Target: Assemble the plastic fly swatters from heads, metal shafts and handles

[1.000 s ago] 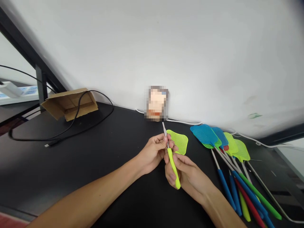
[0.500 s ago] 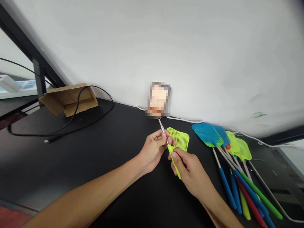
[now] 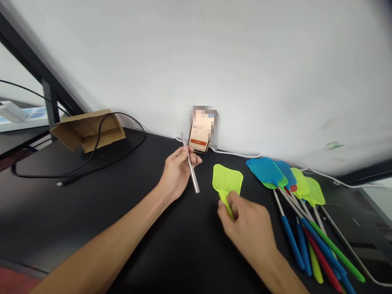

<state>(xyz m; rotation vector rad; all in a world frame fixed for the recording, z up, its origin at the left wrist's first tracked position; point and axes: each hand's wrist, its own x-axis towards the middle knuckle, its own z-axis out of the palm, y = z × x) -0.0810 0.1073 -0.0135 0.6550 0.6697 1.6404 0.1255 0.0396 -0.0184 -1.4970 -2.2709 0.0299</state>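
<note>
A slim silver metal tube is held at a slant between the thumb and fingers of my left hand; its lower end is bare. My right hand is closed around a yellow-green handle, most of it hidden under the fingers. Just beyond that hand, a yellow-green perforated fly swatter head lies on the black table. From this angle I cannot tell whether the handle touches the head's lower edge. The tube and the handle are apart.
Several fly swatters in blue, green, yellow and red lie piled at the right. A phone, partly pixelated, leans on the white wall. Leftward are an open cardboard box and a black cable. A white cable runs along the wall.
The metal tube and the yellow-green handle have come apart. My left hand has moved left with the tube, uncovering part of the swatter head. My right hand has turned palm-down over the handle.
</note>
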